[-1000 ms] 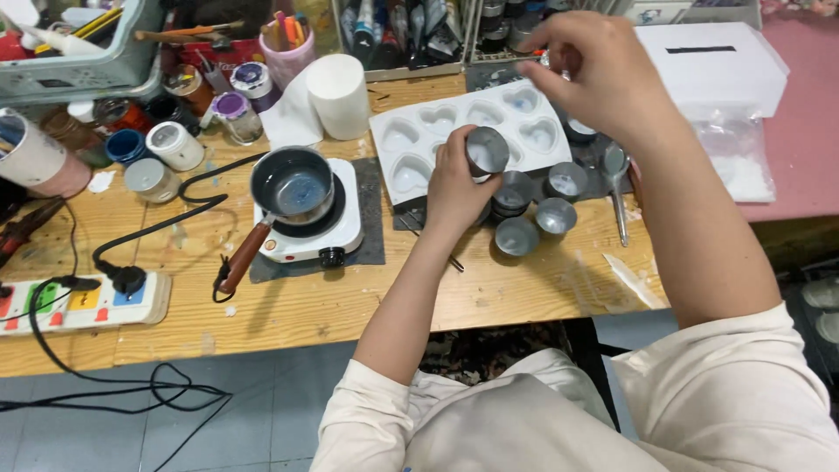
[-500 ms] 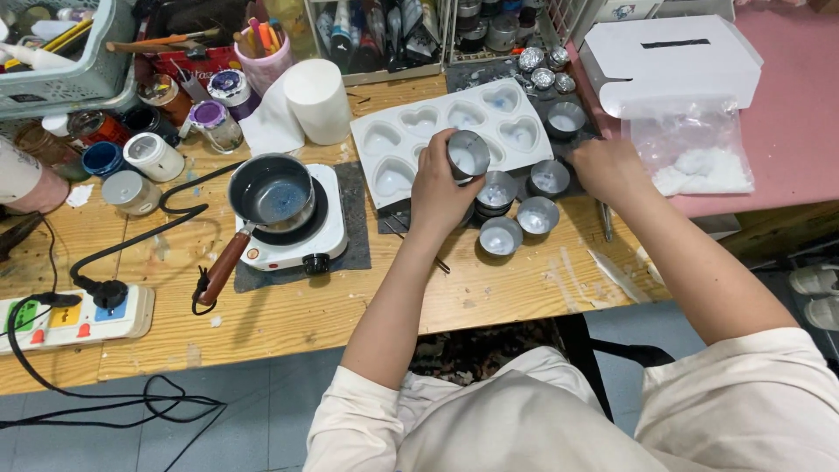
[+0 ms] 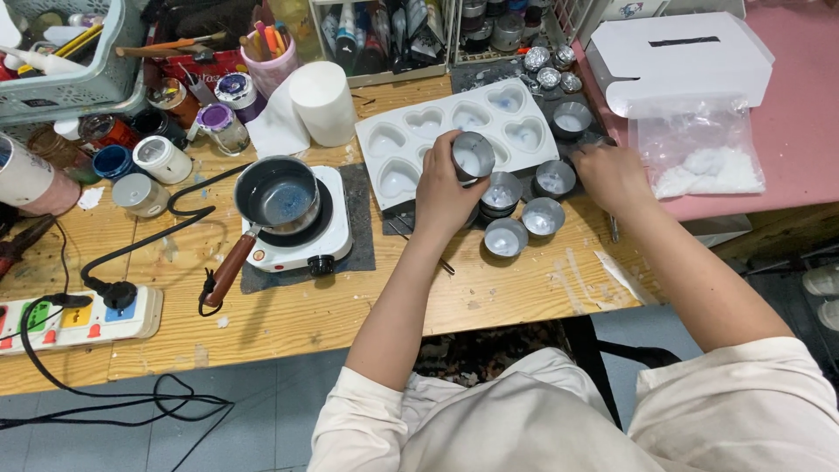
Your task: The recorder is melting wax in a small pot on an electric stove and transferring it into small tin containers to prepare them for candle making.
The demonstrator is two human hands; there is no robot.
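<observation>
Nearest the camera, the wooden workbench [image 3: 350, 306] carries one white power strip [image 3: 79, 316] at the near left, with one black plug in it.

Further in, left of centre, one white electric hotplate [image 3: 301, 232] stands on a grey mat and bears one small dark saucepan with a brown wooden handle [image 3: 275, 194].

At centre, the left hand [image 3: 446, 197] grips one small round metal tin [image 3: 473, 156], fingers clamped around its wall. The tin is lifted and tilted, over the near edge of the white silicone mould with six heart-shaped cavities [image 3: 459, 140].

To the right of that hand, four more small metal tins rest on the bench: two near [image 3: 506, 237] [image 3: 543, 216] and two behind them [image 3: 502, 190] [image 3: 555, 177]. A fifth tin [image 3: 572, 119] stands farther back, beside the mould's right end.

The right hand [image 3: 610, 175] lies palm down just right of this group, on the dark mat. Its fingers are curled; whether they close on anything cannot be determined.

At the far left, several paint jars stand clustered; one is white-lidded [image 3: 162, 157]. One white cylindrical block [image 3: 322, 100] stands behind the hotplate. At the far right, one clear plastic bag of white flakes [image 3: 699, 157] lies in front of one white cardboard box [image 3: 682, 57].
</observation>
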